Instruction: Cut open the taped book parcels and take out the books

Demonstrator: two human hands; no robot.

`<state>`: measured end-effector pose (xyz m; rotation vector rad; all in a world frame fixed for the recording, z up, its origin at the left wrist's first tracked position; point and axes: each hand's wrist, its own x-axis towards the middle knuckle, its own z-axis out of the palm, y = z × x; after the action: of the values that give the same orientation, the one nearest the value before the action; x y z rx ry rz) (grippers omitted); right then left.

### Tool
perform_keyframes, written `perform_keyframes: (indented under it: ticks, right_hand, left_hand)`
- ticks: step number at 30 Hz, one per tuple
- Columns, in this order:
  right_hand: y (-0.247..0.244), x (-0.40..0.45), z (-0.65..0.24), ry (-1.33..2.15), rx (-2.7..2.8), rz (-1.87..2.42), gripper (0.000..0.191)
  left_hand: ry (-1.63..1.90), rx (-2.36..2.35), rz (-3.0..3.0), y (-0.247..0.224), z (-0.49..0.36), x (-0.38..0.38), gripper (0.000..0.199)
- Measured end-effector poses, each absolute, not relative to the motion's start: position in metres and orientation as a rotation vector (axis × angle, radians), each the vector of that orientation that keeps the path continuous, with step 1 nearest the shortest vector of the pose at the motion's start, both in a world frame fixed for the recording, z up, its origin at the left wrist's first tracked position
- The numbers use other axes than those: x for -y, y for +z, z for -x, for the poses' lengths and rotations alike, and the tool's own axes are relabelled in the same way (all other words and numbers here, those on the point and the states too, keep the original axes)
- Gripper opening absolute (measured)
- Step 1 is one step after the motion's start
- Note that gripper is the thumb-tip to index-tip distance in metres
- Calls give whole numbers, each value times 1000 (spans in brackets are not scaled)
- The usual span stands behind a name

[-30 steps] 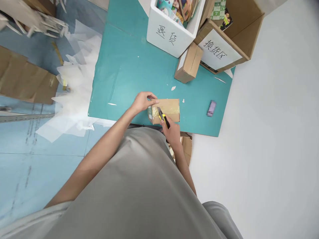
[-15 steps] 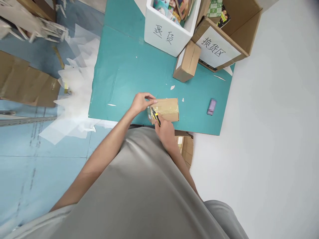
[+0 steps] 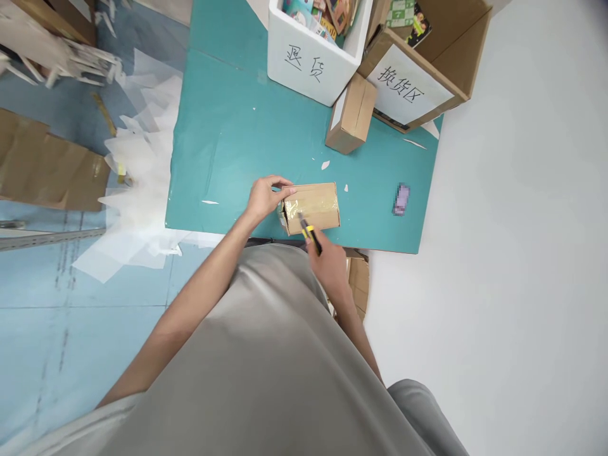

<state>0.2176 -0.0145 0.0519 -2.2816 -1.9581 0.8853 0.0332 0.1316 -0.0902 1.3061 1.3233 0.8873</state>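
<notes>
A small cardboard box (image 3: pixel 319 201) with shiny clear tape across its top lies near the front edge of the green table (image 3: pixel 223 145). At its upper left corner my left hand (image 3: pixel 266 195) grips the box, thumb on top and fingers along the far side. The box's left end shows a dark gap along its edge. My right hand (image 3: pixel 330 263) is closed around a black and yellow utility knife (image 3: pixel 311 234). The knife's tip points up and left over the taped top; whether it touches the tape I cannot tell.
Behind stand a white bin (image 3: pixel 313 63) of packaged goods, a large open carton (image 3: pixel 418 88) and a closed carton (image 3: pixel 351 117). A pixelated purple item (image 3: pixel 401 199) lies at right. White sheets (image 3: pixel 137 209) cover the floor at left. Paper scraps dot the table.
My right hand has drawn the knife right and toward me, away from the box's left end. My left hand keeps its hold on the box. The view has shifted slightly.
</notes>
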Motion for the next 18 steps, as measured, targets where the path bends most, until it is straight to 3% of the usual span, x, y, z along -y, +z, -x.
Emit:
perform_keyframes:
  ticks: [4, 8, 11, 18]
  right_hand:
    - [27, -7, -264, 567, 1533, 2318, 54]
    - [0, -17, -289, 808, 1362, 2362, 48]
    - [-2, -11, -289, 776, 1478, 2386, 46]
    - [19, -14, -281, 606, 1769, 2530, 53]
  left_hand:
    - [915, -1378, -1356, -82, -44, -123, 30]
    - [889, -1427, -1520, -75, -64, -110, 52]
    - [865, -1417, -1574, -78, -75, -104, 66]
    - [866, -1379, -1582, -84, -76, -104, 58]
